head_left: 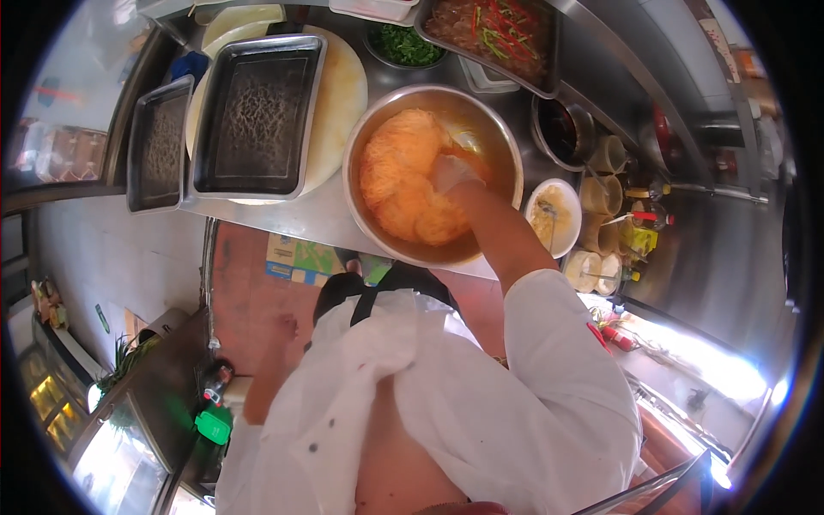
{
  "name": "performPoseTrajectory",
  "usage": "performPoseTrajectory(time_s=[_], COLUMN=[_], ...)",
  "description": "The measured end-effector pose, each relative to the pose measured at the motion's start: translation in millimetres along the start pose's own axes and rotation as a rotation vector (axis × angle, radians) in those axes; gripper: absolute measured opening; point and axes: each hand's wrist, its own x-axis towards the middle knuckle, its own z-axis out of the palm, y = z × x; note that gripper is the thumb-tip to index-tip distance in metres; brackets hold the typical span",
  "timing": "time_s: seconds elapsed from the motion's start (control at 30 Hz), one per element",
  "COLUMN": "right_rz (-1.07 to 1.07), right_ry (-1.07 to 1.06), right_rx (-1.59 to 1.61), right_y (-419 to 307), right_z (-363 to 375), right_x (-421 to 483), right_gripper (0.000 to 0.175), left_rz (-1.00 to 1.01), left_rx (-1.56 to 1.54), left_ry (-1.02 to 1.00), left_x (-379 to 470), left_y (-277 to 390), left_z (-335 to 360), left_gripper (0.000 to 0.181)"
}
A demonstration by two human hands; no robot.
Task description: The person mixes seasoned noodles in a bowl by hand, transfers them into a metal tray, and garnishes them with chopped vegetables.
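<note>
My right hand (458, 175), in a thin clear glove, reaches into a large steel bowl (386, 239) on the metal counter. It touches a heap of orange, shredded or stringy food (402, 174); its fingers are partly hidden, so I cannot tell whether they grip any. Yellowish-orange liquid lies at the bowl's far right side. My left hand (283, 327) hangs low beside my body, blurred, over the red floor. A white bowl (575, 222) with pale minced food and a spoon stands right of the steel bowl.
An empty dark metal tray (257, 122) rests on a round board (347, 84), with a smaller tray (158, 145) at its left. Behind stand chopped greens (405, 45) and a tray of meat with pepper strips (489, 32). A pot of dark liquid (558, 129) and seasoning containers (602, 193) line the right.
</note>
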Motion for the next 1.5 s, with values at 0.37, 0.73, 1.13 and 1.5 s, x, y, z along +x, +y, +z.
performPoseTrajectory(time_s=[0.37,0.73,1.13,1.5], right_rz=[-0.065,-0.064,-0.021,0.003], right_ry=[-0.103,-0.191,-0.240,-0.242], right_rx=[-0.261,-0.411,-0.128,-0.256], right_y=[-12.5,-40.7,-43.1,-29.1], right_z=[-8.3,-66.4,-84.1,-134.4], right_x=[-38.5,-104.3,-99.2,-122.8], right_gripper=[0.027,0.028,0.043,0.043], left_rz=[0.031,0.145,0.098,0.138], left_rx=[0.007,0.153,0.003,0.191], left_ry=[-0.057,-0.182,-0.166,0.051], left_x=[26.2,55.6,125.9,59.9], left_y=[9.2,0.6,-42.5,-2.1], left_z=[1.5,-10.4,-50.0,7.5], left_gripper=[0.005,0.006,0.035,0.030])
